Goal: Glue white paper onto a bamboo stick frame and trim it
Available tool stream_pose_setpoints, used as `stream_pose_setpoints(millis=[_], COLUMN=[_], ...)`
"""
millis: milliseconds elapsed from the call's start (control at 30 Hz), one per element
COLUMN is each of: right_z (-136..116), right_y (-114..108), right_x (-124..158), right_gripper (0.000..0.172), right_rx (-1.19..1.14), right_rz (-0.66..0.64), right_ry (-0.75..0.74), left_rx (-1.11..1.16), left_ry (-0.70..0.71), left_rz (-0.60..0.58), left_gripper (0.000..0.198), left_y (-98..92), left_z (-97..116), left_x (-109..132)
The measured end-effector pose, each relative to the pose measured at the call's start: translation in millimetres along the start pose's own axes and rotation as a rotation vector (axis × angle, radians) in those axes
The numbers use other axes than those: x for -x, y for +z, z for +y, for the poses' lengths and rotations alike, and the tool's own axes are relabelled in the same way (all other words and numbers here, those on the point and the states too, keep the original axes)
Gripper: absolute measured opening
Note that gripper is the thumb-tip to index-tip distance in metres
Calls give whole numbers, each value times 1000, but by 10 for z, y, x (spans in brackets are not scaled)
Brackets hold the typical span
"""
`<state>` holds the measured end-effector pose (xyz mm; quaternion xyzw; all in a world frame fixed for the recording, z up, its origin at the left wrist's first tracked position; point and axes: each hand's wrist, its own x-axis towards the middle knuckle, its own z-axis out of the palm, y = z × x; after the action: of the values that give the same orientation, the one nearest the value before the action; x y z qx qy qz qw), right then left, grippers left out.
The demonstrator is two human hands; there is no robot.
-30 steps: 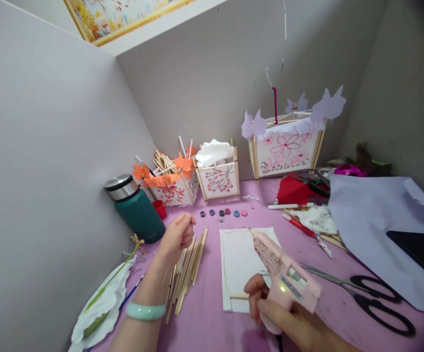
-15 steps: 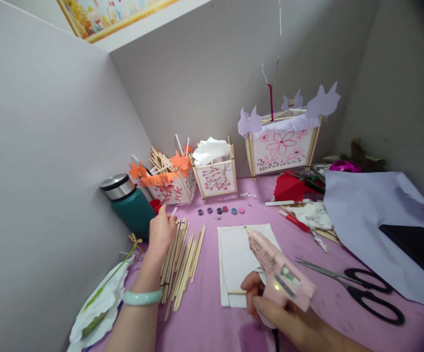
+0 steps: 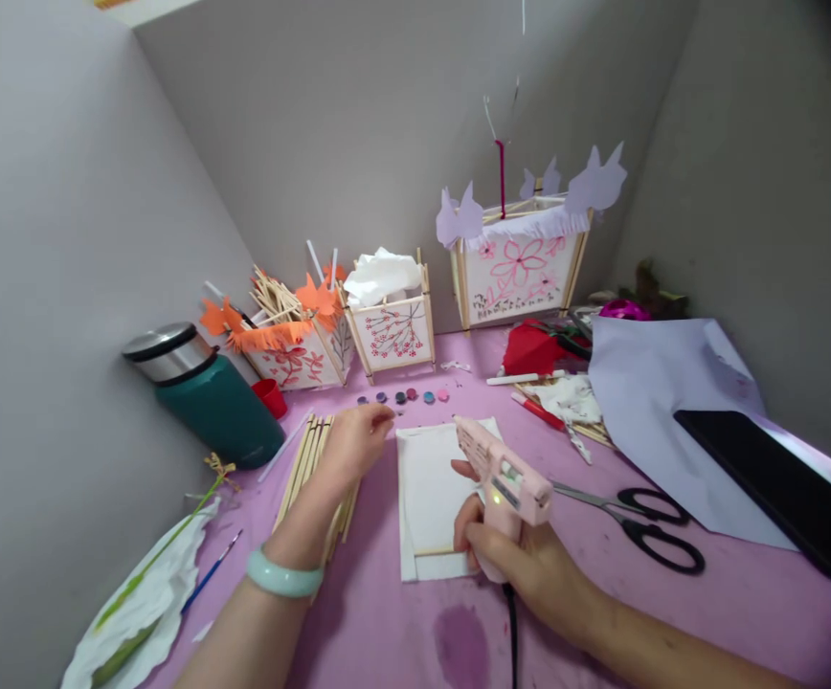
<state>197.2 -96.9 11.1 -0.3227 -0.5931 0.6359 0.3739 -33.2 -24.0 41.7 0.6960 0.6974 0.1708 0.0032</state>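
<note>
In my right hand (image 3: 502, 550) is a pink hot glue gun (image 3: 505, 474), its small light lit and its nozzle pointing away over white paper (image 3: 434, 478). A thin wooden stick (image 3: 434, 551) lies across the paper's lower part. My left hand (image 3: 354, 445), with a pale green bangle (image 3: 282, 574) on the wrist, is above the paper's left edge. Its fingertips are drawn together and I see nothing between them. Beneath that forearm lies a bundle of wooden sticks (image 3: 301, 469). A translucent white glue stick (image 3: 286, 445) rests left of the bundle.
Decorated paper-and-stick boxes (image 3: 395, 335) line the back wall. At left stands a teal bottle (image 3: 218, 407) beside a red cup (image 3: 270, 397). Small paint pots (image 3: 412, 394) sit behind the paper. Black-handled scissors (image 3: 645, 526) and a phone (image 3: 774, 488) are at right.
My left hand has left the white glue stick on the table and moved right, over to the paper's edge. The view has shifted; my right hand still grips the glue gun.
</note>
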Motion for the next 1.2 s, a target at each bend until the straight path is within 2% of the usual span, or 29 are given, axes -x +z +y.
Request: stream_pose_setpoints(millis=[133, 300, 500, 600, 700, 967, 1200], right_z=[10, 16, 34, 11, -2, -2, 1], right_y=[-80, -139, -126, -128, -141, -148, -131], right_x=[-86, -166, -184, -206, -235, -272, -335], right_gripper=[36, 36, 30, 34, 40, 38, 36], right_rx=[35, 82, 107, 71, 37, 42, 121], right_rz=[116, 172, 133, 127, 125, 117, 59], right_ry=[-81, -42, 53, 80, 104, 160, 224], left_rx=[-47, -179, -295, -323, -337, -363, -373], left_ry=[139, 177, 247, 269, 291, 354, 379], left_rz=[-55, -42, -47, -40, -37, -23, -19], left_gripper=[22, 22, 21, 21, 20, 22, 20], left_y=[217, 347, 376, 386, 387, 340, 376], left_z=[227, 244, 216, 222, 221, 169, 218], left_x=[-44, -62, -57, -51, -45, -38, -44])
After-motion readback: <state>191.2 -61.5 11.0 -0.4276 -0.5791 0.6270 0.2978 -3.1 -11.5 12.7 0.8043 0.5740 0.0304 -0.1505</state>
